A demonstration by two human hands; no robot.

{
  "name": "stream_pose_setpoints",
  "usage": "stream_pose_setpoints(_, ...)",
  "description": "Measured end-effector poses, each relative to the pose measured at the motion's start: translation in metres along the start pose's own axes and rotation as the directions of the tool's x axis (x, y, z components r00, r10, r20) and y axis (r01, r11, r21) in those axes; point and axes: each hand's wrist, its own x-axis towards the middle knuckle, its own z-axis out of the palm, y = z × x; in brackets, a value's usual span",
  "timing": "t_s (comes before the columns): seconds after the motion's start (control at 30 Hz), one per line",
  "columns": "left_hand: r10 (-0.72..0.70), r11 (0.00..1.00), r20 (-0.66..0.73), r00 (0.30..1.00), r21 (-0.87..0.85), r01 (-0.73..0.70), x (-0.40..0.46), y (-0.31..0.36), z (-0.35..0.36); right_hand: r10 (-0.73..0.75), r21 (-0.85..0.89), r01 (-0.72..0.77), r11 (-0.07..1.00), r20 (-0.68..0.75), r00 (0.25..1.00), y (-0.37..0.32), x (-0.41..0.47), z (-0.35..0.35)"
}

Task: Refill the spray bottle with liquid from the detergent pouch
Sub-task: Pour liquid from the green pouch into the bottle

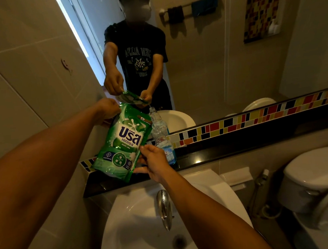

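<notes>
Green detergent pouch (121, 142) tilted, top corner up-right over open spray bottle (163, 144) on dark ledge (239, 148), left hand (107, 110) pinching top edge, right hand (154, 161) gripping bottom corner.

dim, warm light, glare on the black ledge (197, 159), edges bowed.

The pouch (122, 142) is glossy green with white splash art and dark blue lettering on a white patch, plus round icons low on its front. It is held up in the air and tilted, its top right corner brought to the mouth of the bottle (163, 144). The bottle is clear plastic, capless, with blue liquid in its lower part and a pale label; it stands upright on the dark ledge (239, 148) below the mirror
</notes>
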Motion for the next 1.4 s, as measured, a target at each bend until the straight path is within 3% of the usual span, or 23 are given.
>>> stream_pose_setpoints(1.4,0.003,1.000,0.010,1.000,-0.002,-0.003,0.0024,0.0012,0.0015,-0.005,-0.005,0.005,1.000,0.000,1.000,-0.0017,-0.0039,-0.0001)
